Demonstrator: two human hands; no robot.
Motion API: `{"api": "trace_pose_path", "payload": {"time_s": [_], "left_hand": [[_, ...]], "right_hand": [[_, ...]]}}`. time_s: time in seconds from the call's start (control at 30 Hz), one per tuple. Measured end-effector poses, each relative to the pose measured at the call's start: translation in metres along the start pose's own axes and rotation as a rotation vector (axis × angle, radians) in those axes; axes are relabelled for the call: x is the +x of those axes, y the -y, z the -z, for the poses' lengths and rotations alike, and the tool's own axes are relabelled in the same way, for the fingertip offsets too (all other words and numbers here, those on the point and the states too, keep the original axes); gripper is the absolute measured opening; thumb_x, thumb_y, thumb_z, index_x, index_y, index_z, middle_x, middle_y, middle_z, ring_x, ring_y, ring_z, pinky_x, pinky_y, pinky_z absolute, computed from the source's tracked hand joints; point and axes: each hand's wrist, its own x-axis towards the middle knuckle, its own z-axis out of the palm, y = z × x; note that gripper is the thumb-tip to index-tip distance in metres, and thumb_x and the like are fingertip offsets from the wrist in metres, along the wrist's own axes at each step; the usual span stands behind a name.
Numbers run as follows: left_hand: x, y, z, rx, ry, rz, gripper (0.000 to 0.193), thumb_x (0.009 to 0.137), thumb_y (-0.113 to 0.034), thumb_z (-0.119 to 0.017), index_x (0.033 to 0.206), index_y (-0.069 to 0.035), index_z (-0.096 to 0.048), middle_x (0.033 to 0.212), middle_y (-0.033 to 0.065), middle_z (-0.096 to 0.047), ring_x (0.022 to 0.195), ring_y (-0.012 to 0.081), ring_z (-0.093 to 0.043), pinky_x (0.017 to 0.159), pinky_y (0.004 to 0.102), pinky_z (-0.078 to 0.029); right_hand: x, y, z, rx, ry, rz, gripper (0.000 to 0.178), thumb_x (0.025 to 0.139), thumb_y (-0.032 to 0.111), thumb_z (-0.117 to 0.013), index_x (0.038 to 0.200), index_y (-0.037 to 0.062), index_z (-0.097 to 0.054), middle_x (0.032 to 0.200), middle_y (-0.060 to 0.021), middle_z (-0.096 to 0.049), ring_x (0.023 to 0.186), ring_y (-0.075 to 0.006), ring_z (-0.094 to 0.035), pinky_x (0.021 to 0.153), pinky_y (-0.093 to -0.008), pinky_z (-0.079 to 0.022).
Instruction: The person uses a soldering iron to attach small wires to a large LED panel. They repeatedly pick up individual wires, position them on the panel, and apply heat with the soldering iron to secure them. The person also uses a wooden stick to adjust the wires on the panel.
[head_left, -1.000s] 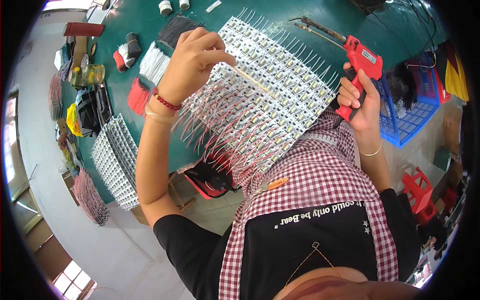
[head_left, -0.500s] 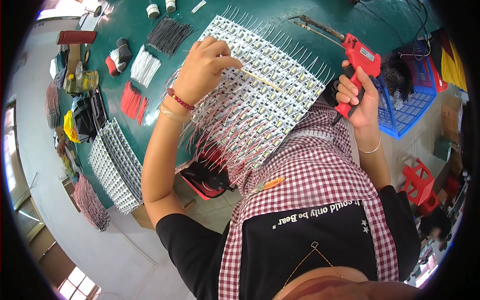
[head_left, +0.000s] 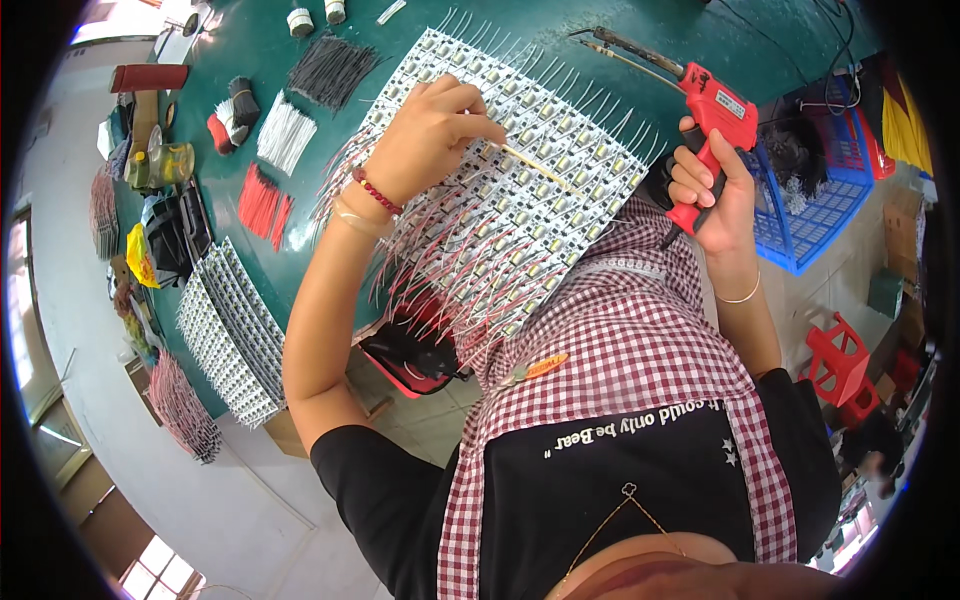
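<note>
My left hand (head_left: 437, 135) is closed on a thin pale wooden stick (head_left: 535, 165), pinched between thumb and fingers. The stick slants across a large white panel of small circuit boards (head_left: 540, 215), its far tip low over or on the boards; I cannot tell if it touches. Short wires stand out along the panel's far edge, and red and white wires (head_left: 440, 275) hang off its near left side. In my right hand (head_left: 715, 190) a red soldering gun (head_left: 722, 108) is gripped by its handle, its long tip (head_left: 640, 60) pointing up and left, apart from the panel.
On the green table (head_left: 420, 25) lie bundles of black wires (head_left: 332, 70), white wires (head_left: 287, 133) and red wires (head_left: 264, 205). More circuit board panels (head_left: 230, 335) lie at the left edge. A blue plastic basket (head_left: 815, 220) and a red stool (head_left: 838, 358) stand at right.
My left hand has moved a little right with the stick, whose tip has shifted slightly right and down. The panel has slid slightly left. My right hand and the soldering gun have barely moved.
</note>
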Motion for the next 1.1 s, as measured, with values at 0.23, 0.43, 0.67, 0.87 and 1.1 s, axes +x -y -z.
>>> {"api": "trace_pose_path", "payload": {"time_s": [0.23,0.43,0.67,0.87,1.1], "left_hand": [[0.012,-0.008,-0.011,0.017,0.086,-0.053,0.030,0.072,0.005,-0.066,0.089,-0.017,-0.075,0.087,-0.0008,-0.060,0.086,0.0204,-0.055,0.079,0.0353,-0.042],[0.014,-0.010,-0.012,0.009,0.096,-0.041,0.030,0.072,0.006,-0.065,0.088,-0.016,-0.075,0.087,-0.0008,-0.060,0.086,0.0206,-0.056,0.079,0.0346,-0.042],[0.014,-0.012,-0.010,0.018,0.100,-0.052,0.031,0.071,0.007,-0.064,0.088,-0.016,-0.075,0.084,-0.0005,-0.060,0.084,0.0212,-0.055,0.076,0.0347,-0.043],[0.010,-0.014,-0.011,0.011,0.103,-0.053,0.031,0.070,0.008,-0.063,0.088,-0.016,-0.074,0.085,-0.0002,-0.060,0.085,0.0214,-0.055,0.077,0.0353,-0.042],[0.007,-0.015,-0.008,0.022,0.096,-0.021,0.033,0.069,0.009,-0.061,0.087,-0.015,-0.074,0.083,0.0006,-0.058,0.083,0.0219,-0.054,0.076,0.0354,-0.043]], "right_hand": [[-0.002,0.000,0.003,0.002,0.003,0.013,0.030,0.102,0.026,-0.048,0.118,0.0021,-0.054,0.061,0.0014,-0.041,0.048,-0.0075,-0.039,0.054,-0.0247,-0.038],[-0.004,0.001,0.003,-0.003,0.002,0.024,0.031,0.102,0.027,-0.048,0.119,0.0017,-0.053,0.061,0.0018,-0.041,0.048,-0.0074,-0.039,0.054,-0.0250,-0.039],[-0.005,0.001,0.006,0.010,-0.001,0.020,0.031,0.102,0.026,-0.047,0.119,0.0011,-0.053,0.062,0.0017,-0.041,0.048,-0.0077,-0.039,0.054,-0.0258,-0.038],[-0.023,-0.014,0.010,-0.115,0.029,0.068,0.030,0.101,0.027,-0.049,0.119,0.0036,-0.051,0.060,0.0002,-0.042,0.051,-0.0096,-0.044,0.087,-0.0409,-0.051],[-0.045,-0.048,0.017,0.058,0.039,-0.087,0.032,0.097,0.030,-0.055,0.120,0.0080,-0.052,0.061,-0.0005,-0.046,0.063,-0.0139,-0.054,0.105,-0.0596,-0.039]]}}
